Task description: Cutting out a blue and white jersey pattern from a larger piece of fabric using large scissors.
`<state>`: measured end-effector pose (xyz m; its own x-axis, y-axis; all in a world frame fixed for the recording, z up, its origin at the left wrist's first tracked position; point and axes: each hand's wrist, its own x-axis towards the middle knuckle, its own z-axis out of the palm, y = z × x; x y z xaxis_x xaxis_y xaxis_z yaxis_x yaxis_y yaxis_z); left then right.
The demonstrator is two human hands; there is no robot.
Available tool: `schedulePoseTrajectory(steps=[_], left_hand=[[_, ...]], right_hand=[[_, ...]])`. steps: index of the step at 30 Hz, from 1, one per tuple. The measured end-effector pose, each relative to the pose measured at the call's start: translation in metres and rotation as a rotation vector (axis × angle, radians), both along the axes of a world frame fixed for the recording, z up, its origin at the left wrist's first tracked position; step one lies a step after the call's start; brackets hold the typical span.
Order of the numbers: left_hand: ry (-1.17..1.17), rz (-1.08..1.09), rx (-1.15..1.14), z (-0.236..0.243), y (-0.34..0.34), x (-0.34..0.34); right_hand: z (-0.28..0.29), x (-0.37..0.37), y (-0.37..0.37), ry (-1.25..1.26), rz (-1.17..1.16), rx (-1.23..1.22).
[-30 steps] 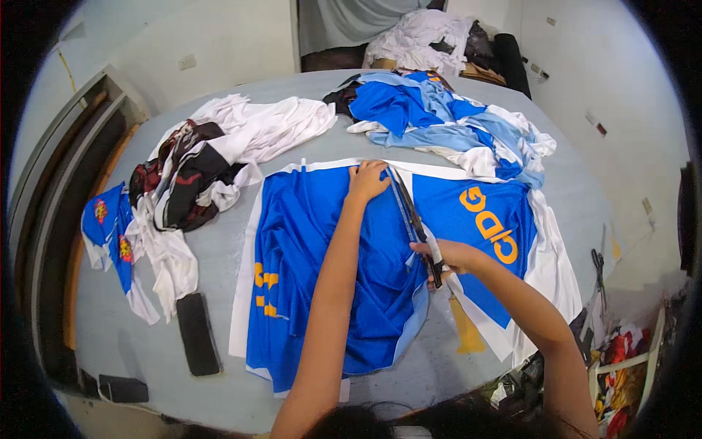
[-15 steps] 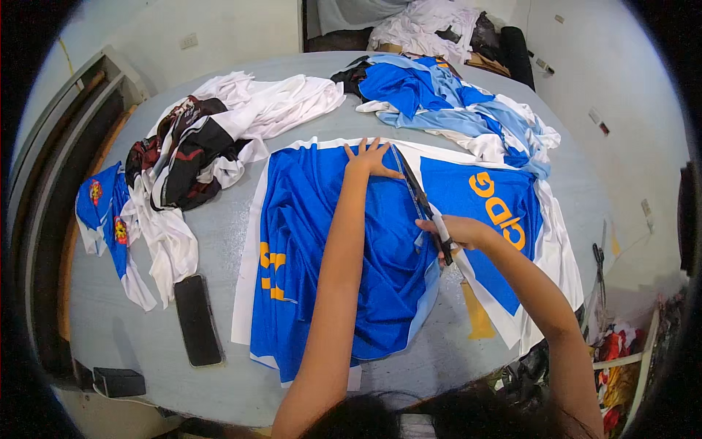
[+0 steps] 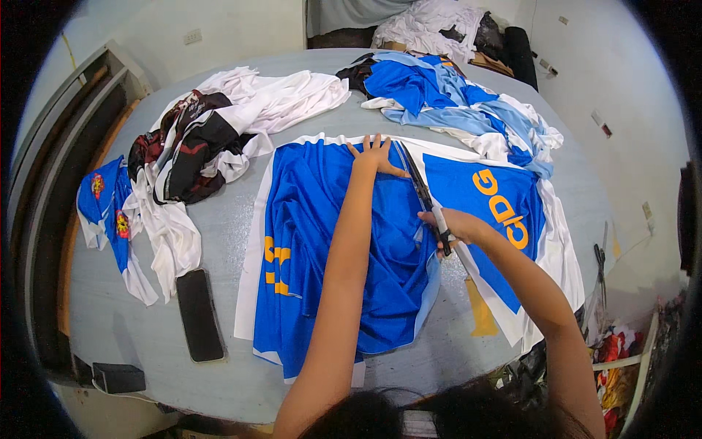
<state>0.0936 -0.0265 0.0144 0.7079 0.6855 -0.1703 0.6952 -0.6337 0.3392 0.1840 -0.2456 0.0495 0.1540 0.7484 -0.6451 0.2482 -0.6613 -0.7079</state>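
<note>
My left hand (image 3: 374, 156) lies with fingers spread on a blue fabric panel (image 3: 329, 190) with white edges and yellow print, near its far edge. Held in my right hand (image 3: 459, 225) is a pair of large dark scissors (image 3: 417, 179), white material wrapped about the handle. The blades point away from me along the panel's right side, their tips close to its far edge and just right of my left fingers. To the right of the blades, a second blue panel (image 3: 475, 197) with white borders and yellow lettering lies partly under my right forearm.
A black phone (image 3: 199, 316) and small dark box (image 3: 119, 379) sit at the left on the grey table (image 3: 161, 347). White and black garments (image 3: 197, 146) lie far left; blue and white fabric (image 3: 439, 95) is heaped far right. Another dark tool (image 3: 601, 267) rests near the right edge.
The whole view has shifted slightly. My left hand stays spread on the blue panel, and the scissors remain in my right hand along nearly the same line.
</note>
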Motion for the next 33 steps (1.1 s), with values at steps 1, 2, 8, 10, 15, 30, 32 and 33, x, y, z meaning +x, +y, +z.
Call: schedulePoseTrajectory(steps=[1,2,8,10,15,30,32,33], left_hand=[[0.009,-0.001,0.004,0.000,0.001,0.000],[0.018,-0.003,0.008,0.000,0.001,-0.001],[0.023,0.006,0.006,-0.001,0.001,-0.002],[0.016,-0.001,0.009,-0.003,0.001,-0.001],[0.009,0.004,0.006,-0.002,0.000,-0.001],[0.029,0.005,0.022,-0.001,0.000,-0.003],[0.031,-0.001,0.023,0.000,-0.001,-0.001],[0.039,-0.003,0.027,0.001,-0.001,0.000]], right_hand=[[0.002,-0.001,0.000,0.001,0.001,-0.002],[0.007,-0.003,-0.001,0.003,0.015,-0.016],[0.019,0.001,0.005,0.048,0.081,-0.070],[0.022,0.001,0.009,0.038,0.082,-0.109],[0.015,0.007,0.007,-0.007,0.109,-0.169],[0.010,-0.001,0.002,0.085,0.036,-0.046],[0.005,0.001,0.001,0.069,0.048,-0.030],[0.003,0.002,0.000,0.052,0.062,-0.013]])
